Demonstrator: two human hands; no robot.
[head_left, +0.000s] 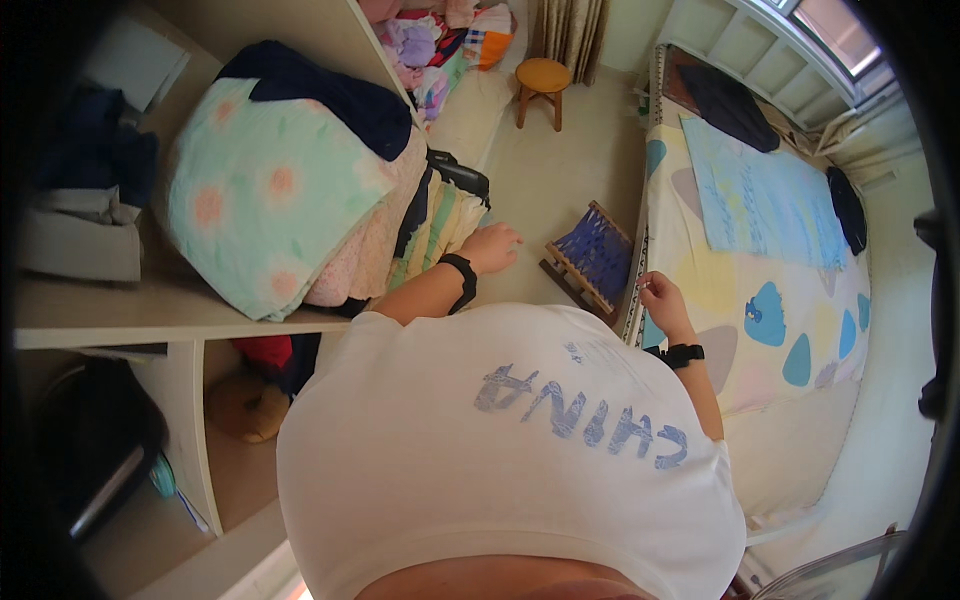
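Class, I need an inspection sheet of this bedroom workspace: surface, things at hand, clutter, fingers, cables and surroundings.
Surface: bed with patterned sheet, light-blue cloth on top.
Things at hand: striped cloth nearest the left hand; bed nearest the right hand.
Clutter: floral quilt on a shelf, dark cloth draped over it.
Fingers: left open, apparently empty; right curled, grip unclear.
Cables: nothing seen.
Surroundings: round stool and blue wood-framed object on the floor; curtain behind.

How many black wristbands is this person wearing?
2: one black wristband behind the left hand, and a second black wristband behind the right hand. No others show.
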